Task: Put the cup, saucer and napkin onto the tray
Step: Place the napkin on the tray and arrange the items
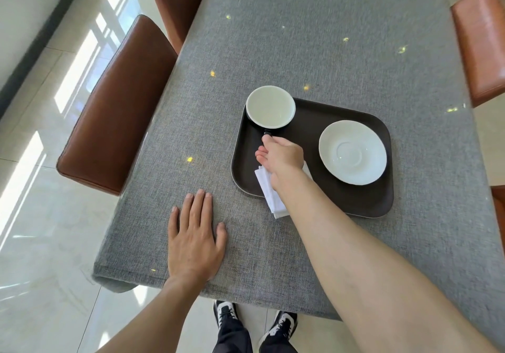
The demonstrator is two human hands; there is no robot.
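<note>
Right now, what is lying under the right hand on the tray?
A white napkin lies under the right hand, partly on the dark tray, one end hanging over its near edge. The hand and wrist cover the napkin's middle.

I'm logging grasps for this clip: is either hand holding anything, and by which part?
The right hand holds the cup by its dark handle, pinched in the fingers at the tray's far-left corner. The left hand lies flat on the tablecloth, holding nothing.

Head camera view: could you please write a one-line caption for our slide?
Right hand holds the cup by its handle over the tray, beside saucer and napkin.
</note>
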